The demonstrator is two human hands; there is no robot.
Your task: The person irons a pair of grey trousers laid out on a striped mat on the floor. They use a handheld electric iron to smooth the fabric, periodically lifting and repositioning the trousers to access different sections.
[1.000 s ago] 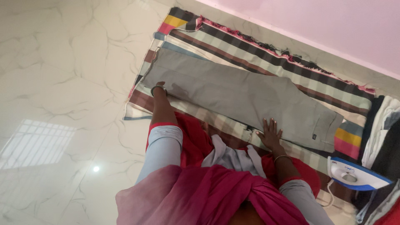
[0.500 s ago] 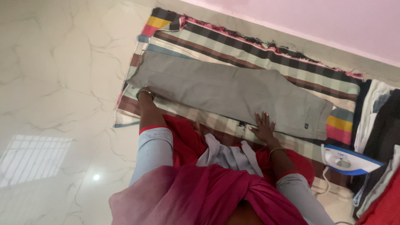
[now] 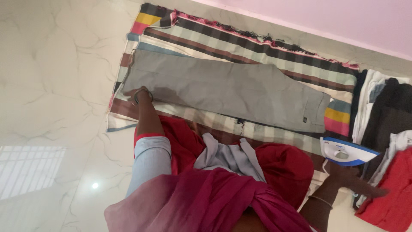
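Marble floor (image 3: 51, 77), pale and glossy, carries everything. Striped blanket (image 3: 257, 47), spread flat along the wall edge, serves as the pressing pad. Grey trousers (image 3: 223, 88), folded leg on leg, lie lengthwise down the middle of the blanket, hem at its left end, waistband toward its right end; the cloth looks light, soft and limp, likely to wrinkle or slide if dragged, so best taken at the hem or waistband with flat palms. Pile of clothes (image 3: 386, 124), dark, white and red, sits off the blanket's right edge. Iron (image 3: 345, 152), white and blue, stands at the blanket's near right corner. Left hand (image 3: 134, 92) presses the trouser hem, fingers mostly hidden. Right hand (image 3: 358, 180), fingers spread loosely, reaches just below the iron toward the pile, gripping nothing visible.
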